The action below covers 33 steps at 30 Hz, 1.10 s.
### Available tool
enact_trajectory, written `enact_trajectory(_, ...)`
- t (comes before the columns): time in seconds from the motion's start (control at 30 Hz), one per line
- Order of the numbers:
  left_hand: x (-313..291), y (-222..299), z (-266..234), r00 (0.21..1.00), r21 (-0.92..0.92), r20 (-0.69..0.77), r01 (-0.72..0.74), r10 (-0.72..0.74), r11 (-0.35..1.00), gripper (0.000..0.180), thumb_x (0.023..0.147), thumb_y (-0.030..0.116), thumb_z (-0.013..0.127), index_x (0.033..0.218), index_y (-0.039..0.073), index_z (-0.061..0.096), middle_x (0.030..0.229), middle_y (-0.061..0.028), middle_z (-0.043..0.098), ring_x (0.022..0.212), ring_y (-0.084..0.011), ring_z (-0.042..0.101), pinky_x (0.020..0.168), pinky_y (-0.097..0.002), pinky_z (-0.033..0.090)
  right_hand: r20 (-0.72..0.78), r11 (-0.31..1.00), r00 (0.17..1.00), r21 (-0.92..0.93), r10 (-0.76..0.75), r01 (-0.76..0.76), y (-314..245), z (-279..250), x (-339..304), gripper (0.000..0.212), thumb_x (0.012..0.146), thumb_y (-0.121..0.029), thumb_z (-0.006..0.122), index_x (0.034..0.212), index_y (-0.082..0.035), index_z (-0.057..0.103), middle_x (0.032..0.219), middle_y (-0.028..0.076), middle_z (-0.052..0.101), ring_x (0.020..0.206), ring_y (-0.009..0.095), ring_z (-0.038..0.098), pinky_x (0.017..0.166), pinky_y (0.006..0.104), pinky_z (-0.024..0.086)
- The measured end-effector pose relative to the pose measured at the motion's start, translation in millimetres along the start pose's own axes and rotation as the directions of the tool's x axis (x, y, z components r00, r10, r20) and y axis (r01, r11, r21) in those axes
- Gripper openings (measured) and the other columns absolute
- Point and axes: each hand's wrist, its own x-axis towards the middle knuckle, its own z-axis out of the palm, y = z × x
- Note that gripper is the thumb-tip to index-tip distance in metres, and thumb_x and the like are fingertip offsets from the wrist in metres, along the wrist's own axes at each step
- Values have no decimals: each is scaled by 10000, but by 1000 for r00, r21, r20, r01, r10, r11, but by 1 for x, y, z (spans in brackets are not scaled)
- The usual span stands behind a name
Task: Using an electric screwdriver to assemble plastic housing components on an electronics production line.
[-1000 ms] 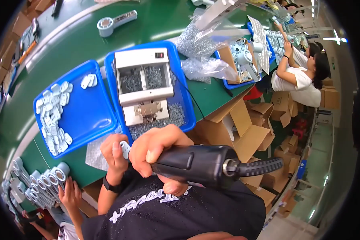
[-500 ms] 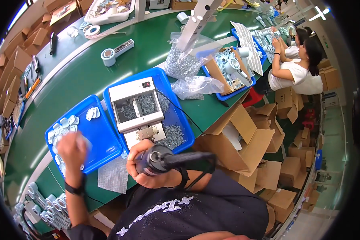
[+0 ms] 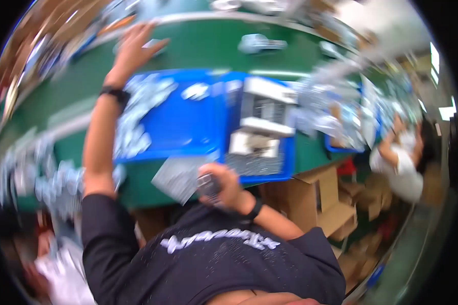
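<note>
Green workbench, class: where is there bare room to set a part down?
Bare: the green workbench behind the left blue tray, between the left hand and the pale handled part; also that tray's middle, right of its pale pieces. Crowded: the right blue tray, holding a white screw feeder and screws, and right of it, clear plastic bags.

The room is bright. Long white ceiling lamps (image 3: 434, 62) glow at 2 o'clock, so strong they look plain white. A pale shiny streak sits on the smooth green desk (image 3: 198, 47) near 12 o'clock, and the shallow blue plastic tray (image 3: 174, 122) at 10 o'clock has shine too. Nearly everything looks smeary, and the two bare hands (image 3: 136, 48) have fuzzy edges. Straight lines bend near the rim; the corners are black.
</note>
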Motion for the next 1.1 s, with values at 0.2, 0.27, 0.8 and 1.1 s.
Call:
enact_trajectory(0.2, -125, 102, -233, 916, -482, -66, 319, -397, 816, 327, 914, 167, 682, 1191, 6, 619, 1045, -136, 680, 859, -211, 669, 814, -320, 507, -166, 854, 975, -475, 151, -213, -19, 48, 26, 391, 774, -176, 807, 1042, -36, 558, 772, 38, 621, 636, 121, 604, 606, 279, 501)
enact_trajectory(0.27, -203, 124, -233, 733, -551, -270, 414, -624, 725, 306, 904, 148, 670, 1167, 2, 616, 990, -128, 667, 856, -205, 633, 822, -337, 478, -244, 907, 916, -206, 317, -369, -21, 67, 47, 363, 784, -178, 809, 997, -36, 551, 720, 23, 616, 622, 106, 599, 596, 281, 502)
enact_trajectory(0.8, -380, 134, -233, 763, 250, 143, 588, -630, 769, 576, 692, 124, 816, 1222, 105, 589, 1232, -88, 531, 1147, -298, 498, 969, -420, 341, -91, 519, 953, -821, 288, -235, 83, 92, 226, 606, 731, -268, 828, 1211, -69, 517, 984, 243, 696, 929, 425, 675, 797, 512, 527)
enact_trajectory(1.1, -320, 170, -240, 731, -800, 263, 530, -630, 281, 552, 886, 213, 726, 1349, 10, 505, 1167, -126, 637, 1079, -209, 599, 910, -341, 478, -84, 854, 948, -414, 308, -314, -11, 54, 177, 486, 791, -211, 804, 1167, -36, 549, 826, 121, 671, 632, 206, 648, 599, 329, 517)
